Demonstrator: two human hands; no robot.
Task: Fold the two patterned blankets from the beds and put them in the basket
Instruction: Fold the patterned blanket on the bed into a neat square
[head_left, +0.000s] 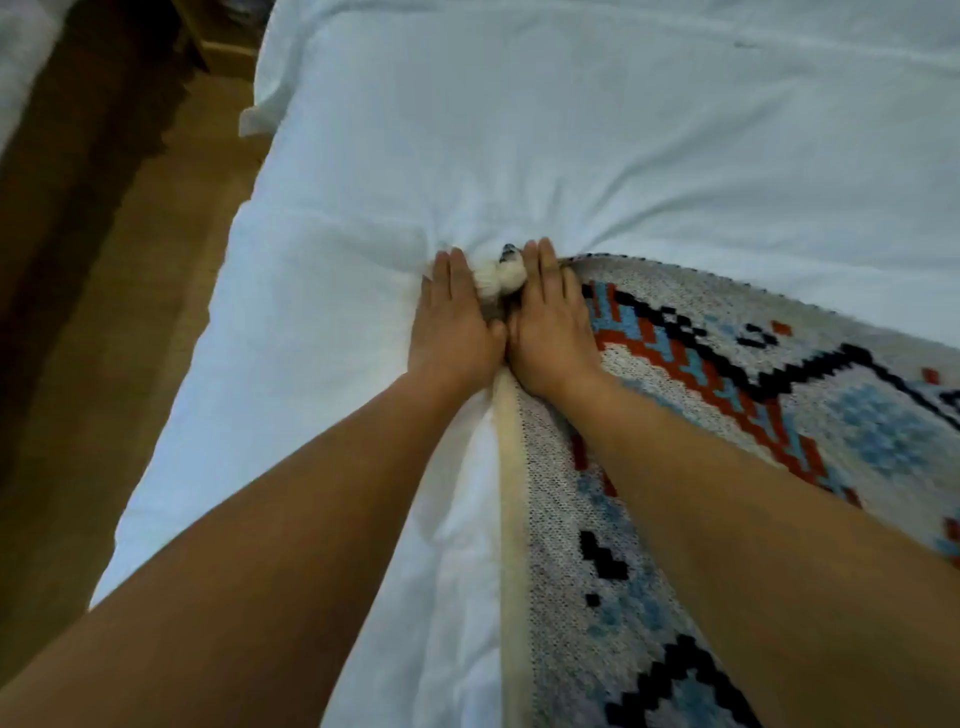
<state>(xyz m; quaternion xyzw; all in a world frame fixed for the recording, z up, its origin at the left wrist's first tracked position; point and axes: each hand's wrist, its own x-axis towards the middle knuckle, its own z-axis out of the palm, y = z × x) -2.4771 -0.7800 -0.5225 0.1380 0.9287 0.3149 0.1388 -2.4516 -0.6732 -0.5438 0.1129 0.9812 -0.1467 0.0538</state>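
Observation:
A patterned blanket (727, 405) in cream, blue, red and black lies on the white bed (571, 130), spreading from the middle to the lower right. Its corner carries a white pompom tassel (498, 278). My left hand (457, 322) lies flat with straight fingers on the bedsheet just left of the tassel. My right hand (550, 317) presses flat on the blanket's corner, fingers straight. The two hands touch at the thumbs. No basket or second blanket is in view.
The bed's left edge drops to a brown wooden floor (104, 312). Part of another white bed (21, 52) shows at the top left corner. A dark wooden furniture piece (208, 31) stands at the far end of the aisle.

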